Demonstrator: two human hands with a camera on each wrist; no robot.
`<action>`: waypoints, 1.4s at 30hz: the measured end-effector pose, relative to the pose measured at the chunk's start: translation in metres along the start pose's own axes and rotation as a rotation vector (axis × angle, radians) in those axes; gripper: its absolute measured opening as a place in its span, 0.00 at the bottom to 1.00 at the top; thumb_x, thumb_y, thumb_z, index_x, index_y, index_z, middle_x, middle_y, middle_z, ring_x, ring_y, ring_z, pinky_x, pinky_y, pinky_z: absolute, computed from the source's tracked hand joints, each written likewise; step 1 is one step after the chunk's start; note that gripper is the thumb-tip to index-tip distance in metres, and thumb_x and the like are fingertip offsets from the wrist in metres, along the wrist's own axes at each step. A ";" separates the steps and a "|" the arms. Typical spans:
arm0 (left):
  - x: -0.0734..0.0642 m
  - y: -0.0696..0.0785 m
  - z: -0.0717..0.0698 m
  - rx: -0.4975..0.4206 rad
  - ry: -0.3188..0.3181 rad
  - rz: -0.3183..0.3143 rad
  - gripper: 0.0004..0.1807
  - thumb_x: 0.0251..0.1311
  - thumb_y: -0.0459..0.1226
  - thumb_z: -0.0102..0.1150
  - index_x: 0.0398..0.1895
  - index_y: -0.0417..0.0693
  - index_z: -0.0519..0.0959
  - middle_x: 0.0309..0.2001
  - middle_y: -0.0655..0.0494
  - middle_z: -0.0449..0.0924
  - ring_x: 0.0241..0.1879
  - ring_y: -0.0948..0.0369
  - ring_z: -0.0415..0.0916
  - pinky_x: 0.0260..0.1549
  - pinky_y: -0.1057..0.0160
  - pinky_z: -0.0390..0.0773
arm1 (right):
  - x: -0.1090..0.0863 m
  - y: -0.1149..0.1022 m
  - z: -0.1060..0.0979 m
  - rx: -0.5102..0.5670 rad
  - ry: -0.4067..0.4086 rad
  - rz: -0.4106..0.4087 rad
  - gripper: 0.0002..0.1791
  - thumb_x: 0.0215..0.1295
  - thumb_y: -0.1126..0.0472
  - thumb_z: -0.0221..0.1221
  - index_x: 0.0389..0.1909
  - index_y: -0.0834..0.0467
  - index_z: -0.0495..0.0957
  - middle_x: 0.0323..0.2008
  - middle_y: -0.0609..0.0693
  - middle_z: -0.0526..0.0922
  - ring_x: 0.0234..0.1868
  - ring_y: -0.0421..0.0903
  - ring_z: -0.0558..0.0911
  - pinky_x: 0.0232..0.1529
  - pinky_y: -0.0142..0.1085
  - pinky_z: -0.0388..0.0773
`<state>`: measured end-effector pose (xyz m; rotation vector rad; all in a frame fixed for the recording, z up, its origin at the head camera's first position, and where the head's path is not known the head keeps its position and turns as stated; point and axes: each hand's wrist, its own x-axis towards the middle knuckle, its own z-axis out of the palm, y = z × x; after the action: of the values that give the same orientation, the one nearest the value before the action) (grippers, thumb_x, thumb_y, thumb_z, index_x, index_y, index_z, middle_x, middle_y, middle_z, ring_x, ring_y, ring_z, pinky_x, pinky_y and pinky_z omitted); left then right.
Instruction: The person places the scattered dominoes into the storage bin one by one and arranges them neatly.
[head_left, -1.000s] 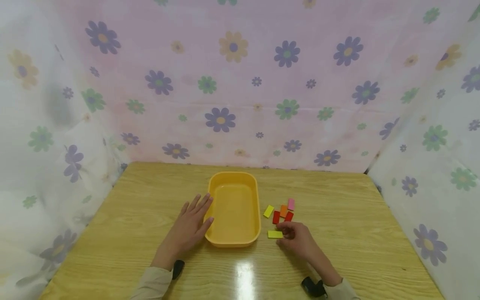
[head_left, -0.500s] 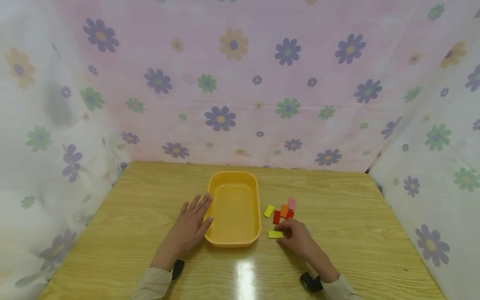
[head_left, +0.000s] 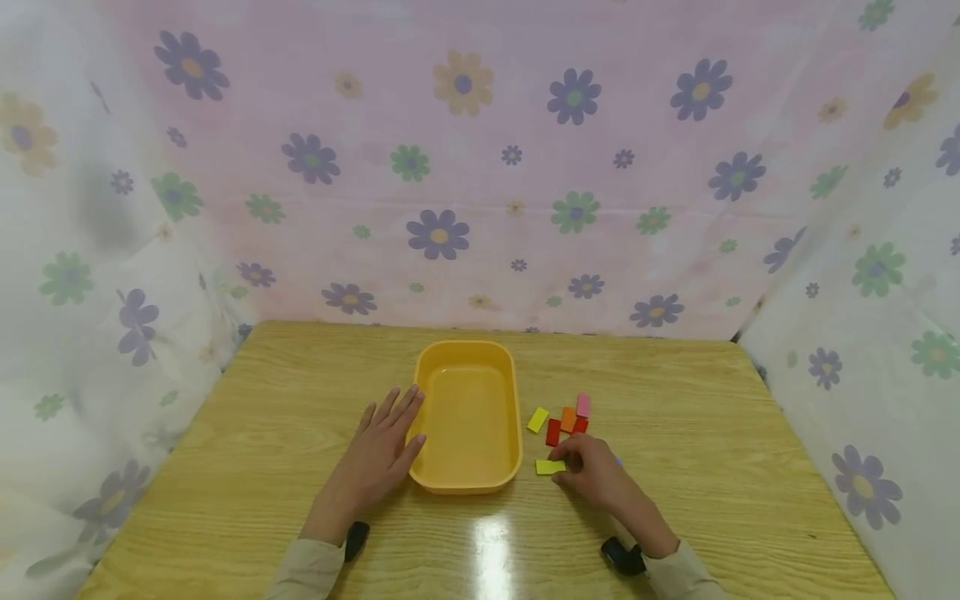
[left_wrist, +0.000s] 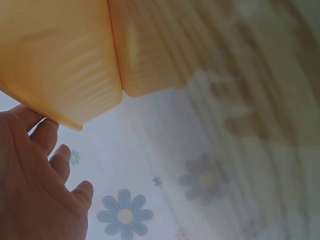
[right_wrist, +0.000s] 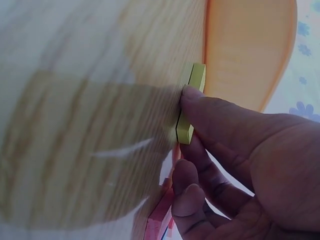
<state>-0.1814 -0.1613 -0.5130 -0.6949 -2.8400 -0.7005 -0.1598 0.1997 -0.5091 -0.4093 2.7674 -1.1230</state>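
My left hand [head_left: 382, 450] lies with fingers straight along the left rim of a yellow-orange plastic tub [head_left: 517, 433]; in the left wrist view its fingertips [left_wrist: 46, 131] meet the tub's edge. To the right of the tub, a flat yellow domino block [head_left: 547, 468] lies on the wooden table. My right hand [head_left: 596, 475] pinches this block near its right end. The right wrist view shows the thumb on the near side of the yellow block [right_wrist: 185, 132], which is close to the table surface, with the index finger largely hidden behind.
Beyond the right hand lie several more blocks: a yellow one [head_left: 537, 420], a red one [head_left: 552, 432], an orange one [head_left: 568, 419], a pink one [head_left: 583, 406] and another red one [head_left: 581, 425]. A bit of blue [head_left: 618, 461] peeks out behind the hand. Flowered cloth [head_left: 480, 183] surrounds the table.
My right hand has shifted slightly left and away from me over the yellow block, and a bit of blue has come into sight behind it. The left hand stays at the tub.
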 end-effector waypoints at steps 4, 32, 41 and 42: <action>0.000 0.001 -0.001 0.008 0.005 0.000 0.34 0.77 0.48 0.48 0.80 0.45 0.57 0.81 0.53 0.53 0.80 0.46 0.47 0.75 0.35 0.46 | -0.001 0.000 -0.001 0.007 -0.014 0.004 0.10 0.56 0.68 0.73 0.37 0.59 0.84 0.35 0.48 0.81 0.33 0.42 0.72 0.34 0.29 0.72; 0.001 0.005 -0.002 0.036 0.000 0.000 0.34 0.77 0.49 0.48 0.80 0.44 0.58 0.80 0.52 0.53 0.80 0.46 0.47 0.75 0.35 0.48 | -0.013 -0.009 0.003 0.120 0.021 -0.143 0.10 0.62 0.66 0.69 0.44 0.56 0.83 0.41 0.46 0.82 0.40 0.44 0.78 0.39 0.31 0.79; 0.001 0.006 -0.002 0.027 -0.001 -0.005 0.34 0.77 0.49 0.49 0.79 0.44 0.59 0.80 0.52 0.54 0.80 0.46 0.47 0.75 0.35 0.47 | -0.015 -0.020 0.003 0.146 0.110 -0.165 0.13 0.63 0.68 0.68 0.47 0.55 0.82 0.45 0.46 0.84 0.44 0.49 0.79 0.38 0.33 0.80; 0.001 0.006 -0.002 0.026 -0.003 -0.004 0.34 0.77 0.49 0.49 0.79 0.44 0.59 0.80 0.52 0.54 0.80 0.46 0.47 0.75 0.35 0.47 | -0.015 -0.020 0.003 0.155 0.128 -0.163 0.14 0.63 0.68 0.69 0.47 0.55 0.82 0.44 0.46 0.84 0.44 0.49 0.80 0.39 0.33 0.80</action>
<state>-0.1794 -0.1573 -0.5088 -0.6866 -2.8483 -0.6632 -0.1409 0.1877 -0.4971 -0.5712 2.7687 -1.4378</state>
